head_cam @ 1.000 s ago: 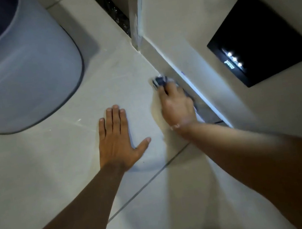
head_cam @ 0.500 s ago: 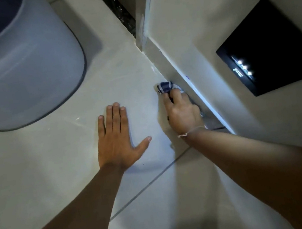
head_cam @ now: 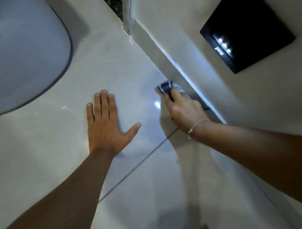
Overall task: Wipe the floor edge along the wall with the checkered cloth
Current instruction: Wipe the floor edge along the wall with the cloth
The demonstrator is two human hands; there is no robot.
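Note:
My right hand [head_cam: 185,110] is closed over a blue-and-white checkered cloth [head_cam: 165,87], pressing it on the pale floor tile where the floor meets the skirting [head_cam: 158,54] of the wall. Only the front of the cloth sticks out past my fingers. My left hand [head_cam: 106,127] lies flat on the tile [head_cam: 116,70] with fingers spread, holding nothing, a hand's width left of the cloth.
A large grey round container [head_cam: 10,57] stands on the floor at the upper left. A black box with small white lights [head_cam: 244,24] is mounted on the wall to the right. A dark grout line [head_cam: 135,169] crosses the floor between my arms. A doorway corner [head_cam: 130,19] lies ahead.
My right hand has drawn the cloth back toward me along the wall edge. My left hand has stayed flat in the same spot on the tile.

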